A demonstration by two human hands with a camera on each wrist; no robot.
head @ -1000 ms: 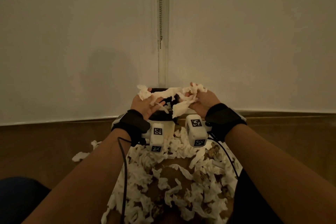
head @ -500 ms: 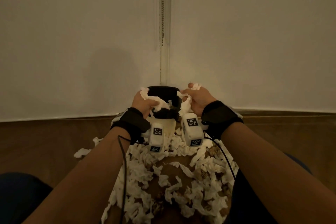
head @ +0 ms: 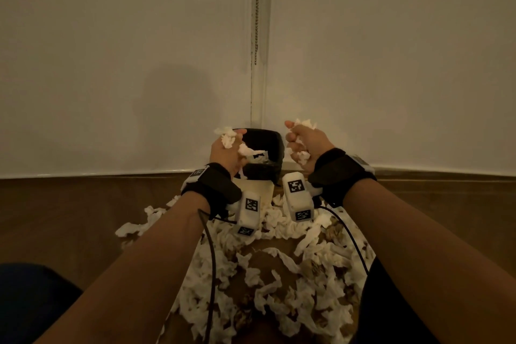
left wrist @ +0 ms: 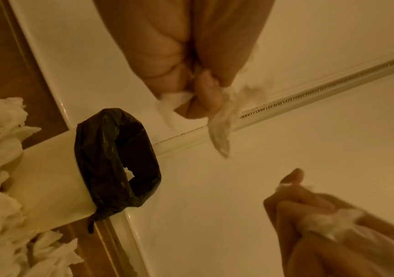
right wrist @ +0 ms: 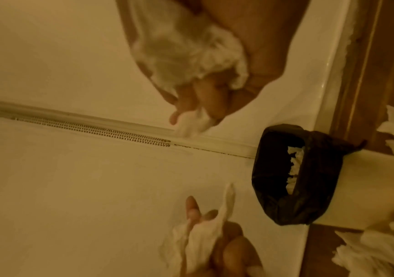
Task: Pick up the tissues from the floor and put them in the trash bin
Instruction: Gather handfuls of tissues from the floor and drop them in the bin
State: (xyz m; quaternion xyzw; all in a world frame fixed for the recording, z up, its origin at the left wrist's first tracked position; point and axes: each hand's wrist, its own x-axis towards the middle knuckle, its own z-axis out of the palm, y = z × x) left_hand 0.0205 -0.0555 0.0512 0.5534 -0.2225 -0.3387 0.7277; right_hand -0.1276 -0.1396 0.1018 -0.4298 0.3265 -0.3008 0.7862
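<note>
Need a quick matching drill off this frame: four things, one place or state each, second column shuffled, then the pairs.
Things
1. left hand
2. right hand
3. bin
4. floor tissues

Places or states
A. lined with a black bag, a few tissues inside
B. scattered in a loose pile in front of the bin
C. grips a wad beside the bin's right rim
D. grips a wad at the bin's left rim

Pairs: 1-D, 2-C, 3-A, 4-B

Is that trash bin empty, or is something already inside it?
Not empty: white tissues show inside the black-lined trash bin. How full, cannot tell.
</note>
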